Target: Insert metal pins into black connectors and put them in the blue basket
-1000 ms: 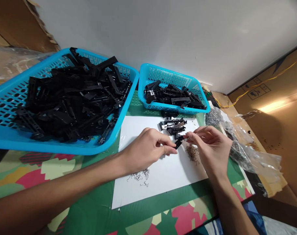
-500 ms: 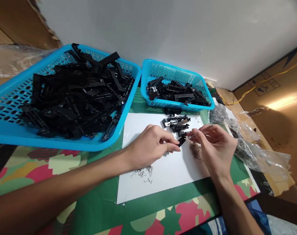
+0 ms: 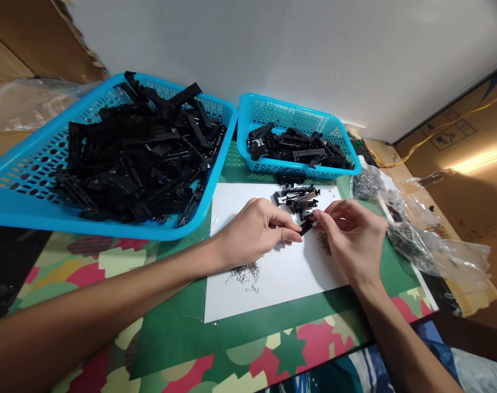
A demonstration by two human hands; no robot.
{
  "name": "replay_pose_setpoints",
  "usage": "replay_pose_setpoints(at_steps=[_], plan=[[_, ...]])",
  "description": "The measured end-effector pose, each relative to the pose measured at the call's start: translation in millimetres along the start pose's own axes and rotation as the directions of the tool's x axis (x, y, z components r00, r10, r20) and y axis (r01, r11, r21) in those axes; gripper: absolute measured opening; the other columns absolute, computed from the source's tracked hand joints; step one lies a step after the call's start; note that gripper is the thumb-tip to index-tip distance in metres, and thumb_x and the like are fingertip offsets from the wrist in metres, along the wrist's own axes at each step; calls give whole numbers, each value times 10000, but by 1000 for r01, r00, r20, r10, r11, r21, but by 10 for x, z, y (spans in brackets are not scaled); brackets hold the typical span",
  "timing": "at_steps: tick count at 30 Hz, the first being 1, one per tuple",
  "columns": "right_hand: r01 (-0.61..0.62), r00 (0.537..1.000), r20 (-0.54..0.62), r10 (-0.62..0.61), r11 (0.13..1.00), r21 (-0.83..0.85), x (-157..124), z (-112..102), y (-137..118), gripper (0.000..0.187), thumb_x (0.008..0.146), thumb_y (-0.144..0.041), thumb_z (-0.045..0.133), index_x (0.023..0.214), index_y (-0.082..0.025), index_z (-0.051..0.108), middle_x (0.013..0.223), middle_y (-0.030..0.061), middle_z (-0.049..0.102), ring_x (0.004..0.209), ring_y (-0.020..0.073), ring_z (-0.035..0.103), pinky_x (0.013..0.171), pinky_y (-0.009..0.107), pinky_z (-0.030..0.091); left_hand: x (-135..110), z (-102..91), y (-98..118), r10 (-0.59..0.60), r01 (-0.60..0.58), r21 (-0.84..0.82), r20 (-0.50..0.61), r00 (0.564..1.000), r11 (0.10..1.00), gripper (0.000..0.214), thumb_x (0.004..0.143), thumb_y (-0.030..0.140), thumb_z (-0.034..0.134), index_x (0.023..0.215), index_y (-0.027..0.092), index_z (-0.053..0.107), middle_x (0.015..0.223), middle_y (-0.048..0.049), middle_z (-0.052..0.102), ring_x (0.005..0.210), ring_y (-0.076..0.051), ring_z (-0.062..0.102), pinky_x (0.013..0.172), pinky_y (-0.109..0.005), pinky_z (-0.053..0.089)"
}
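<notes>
My left hand [image 3: 259,232] pinches a small black plastic part [image 3: 306,226] between thumb and fingertips, over a white sheet [image 3: 268,297]. Close against its right end is my right hand [image 3: 350,232], its thumb and fingers closed on a thin metal tool that looks like tweezers, mostly covered by the fingers. Several black plastic pieces [image 3: 300,196] lie in a small pile just beyond the hands. Thin bent wire pieces [image 3: 245,274] are heaped below my left wrist. A brownish heap of tiny springs or wires [image 3: 324,241] is partly hidden behind my right hand.
A large blue basket [image 3: 183,232] full of black plastic parts stands at the left. The smaller blue basket [image 3: 301,170] at the back holds more. Clear plastic bags [image 3: 412,240] with small metal pieces lie right, near a cardboard box [image 3: 469,202]. A white wall [image 3: 297,49] rises behind.
The camera view has shifted slightly. My right fingertips have come closer to the black part in my left hand, and the tool shows less between them. My left hand keeps its pinch.
</notes>
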State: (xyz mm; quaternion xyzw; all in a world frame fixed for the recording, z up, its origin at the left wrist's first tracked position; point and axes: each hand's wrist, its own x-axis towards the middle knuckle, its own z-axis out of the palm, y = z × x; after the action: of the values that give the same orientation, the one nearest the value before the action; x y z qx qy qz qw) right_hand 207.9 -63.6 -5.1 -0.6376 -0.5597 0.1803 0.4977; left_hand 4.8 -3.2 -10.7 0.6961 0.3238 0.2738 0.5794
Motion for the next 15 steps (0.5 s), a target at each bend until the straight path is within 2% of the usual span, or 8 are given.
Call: replay_pose_setpoints(at_steps=[5, 7, 8, 9, 11, 12, 14, 15], plan=[[47, 997, -67, -42, 997, 67, -9, 14, -10, 165, 895, -268, 801, 800, -205, 682, 757, 9, 710, 664, 172, 705, 626, 302, 594, -7, 3, 32, -11, 10, -26, -20, 1000, 1000, 151, 886, 268, 792, 891, 140, 871, 749, -69, 803, 662, -168, 675, 580, -259, 483], [112, 987, -129, -100, 990, 89, -30, -32, -67, 79, 956, -250, 734, 904, -212, 688, 809, 12, 716, 724, 179, 722, 691, 319, 602, -10, 3, 64, 17, -22, -86, -68, 998, 996, 191, 912, 315, 784, 907, 139, 857, 755, -63, 790, 652, -157, 660, 568, -251, 476], [142, 982, -132, -132, 987, 73, -46, -67, -105, 31, 996, -240, 682, 976, -216, 689, 821, 9, 709, 734, 174, 714, 704, 318, 590, -11, 3, 79, 40, -52, -109, -106, 994, 993, 205, 921, 335, 781, 922, 142, 848, 753, -55, 779, 647, -149, 648, 561, -246, 468], [165, 983, -91, -161, 986, 38, -65, -105, -147, 61, 1031, -231, 626, 1037, -221, 687, 815, 2, 693, 720, 163, 693, 693, 308, 567, -12, 3, 92, 68, -87, -123, -147, 987, 989, 215, 931, 350, 776, 935, 145, 840, 753, -47, 768, 649, -143, 641, 562, -242, 463], [199, 971, 144, -190, 978, -54, -106, -168, -224, 161, 1082, -214, 523, 1102, -233, 682, 799, -8, 657, 694, 146, 639, 656, 287, 510, -14, 2, 106, 132, -164, -130, -222, 966, 978, 219, 947, 360, 767, 943, 148, 823, 792, -44, 765, 698, -144, 652, 607, -241, 483], [219, 936, 301, -184, 972, -88, -123, -182, -255, 196, 1096, -206, 488, 1102, -236, 681, 815, -4, 653, 713, 147, 629, 660, 283, 495, -15, 1, 106, 163, -201, -134, -253, 954, 970, 215, 954, 357, 762, 946, 149, 814, 835, -49, 774, 747, -150, 670, 654, -245, 504], [259, 815, 559, -153, 959, -116, -145, -164, -293, 217, 1101, -192, 471, 1077, -235, 682, 906, 18, 672, 799, 159, 641, 716, 290, 498, -19, -2, 96, 198, -250, -140, -310, 930, 958, 215, 979, 358, 737, 975, 152, 798, 929, -58, 785, 834, -159, 686, 735, -252, 527], [270, 762, 634, -137, 955, -119, -148, -133, -300, 210, 1097, -183, 479, 1083, -232, 683, 966, 31, 682, 849, 168, 651, 757, 299, 505, -22, -4, 89, 201, -259, -138, -334, 921, 956, 217, 993, 361, 718, 1002, 156, 790, 961, -58, 783, 857, -159, 683, 754, -253, 526]])
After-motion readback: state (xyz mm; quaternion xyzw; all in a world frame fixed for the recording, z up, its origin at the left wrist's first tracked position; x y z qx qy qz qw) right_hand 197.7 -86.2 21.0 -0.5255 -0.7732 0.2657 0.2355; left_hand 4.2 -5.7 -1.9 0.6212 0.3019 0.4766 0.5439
